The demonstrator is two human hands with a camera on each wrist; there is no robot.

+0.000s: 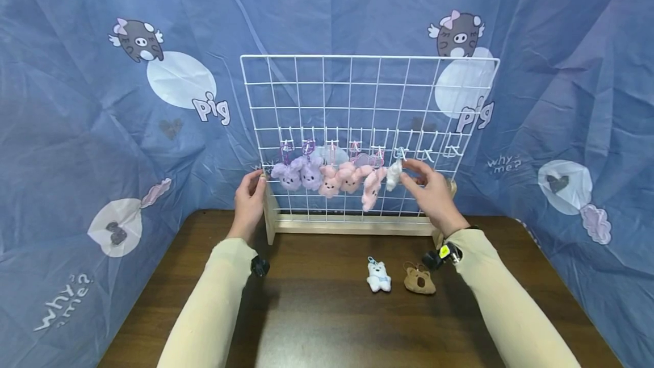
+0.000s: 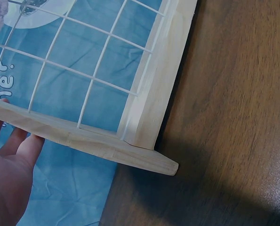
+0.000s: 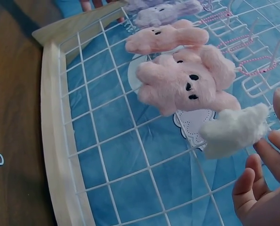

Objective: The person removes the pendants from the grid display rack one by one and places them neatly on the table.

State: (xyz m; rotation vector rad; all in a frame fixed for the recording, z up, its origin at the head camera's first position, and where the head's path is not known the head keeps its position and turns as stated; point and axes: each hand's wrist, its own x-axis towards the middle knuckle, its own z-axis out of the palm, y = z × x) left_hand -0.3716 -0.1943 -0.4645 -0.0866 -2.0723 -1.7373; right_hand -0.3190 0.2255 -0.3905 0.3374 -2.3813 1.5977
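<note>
A white wire grid rack (image 1: 364, 95) in a wooden stand (image 1: 352, 225) carries a row of plush keychains on hooks. My left hand (image 1: 248, 200) grips the stand's left upright (image 2: 64, 134), fingers behind it. At the right end of the row hangs a small white plush keychain (image 1: 394, 175), seen side-on. My right hand (image 1: 431, 195) is beside it; in the right wrist view a fingertip meets the white plush's edge, the other fingers loosely bent and apart from it. Left of it hang pink plush keychains (image 3: 189, 82) and purple plush keychains (image 1: 289, 176).
On the brown table (image 1: 327, 322) in front of the rack lie a white bear plush keychain (image 1: 378, 277) and a brown bear plush keychain (image 1: 420, 281). Bare hooks (image 1: 425, 155) stick out right of the white plush. Blue printed cloth (image 1: 327, 10) surrounds the table's back and sides.
</note>
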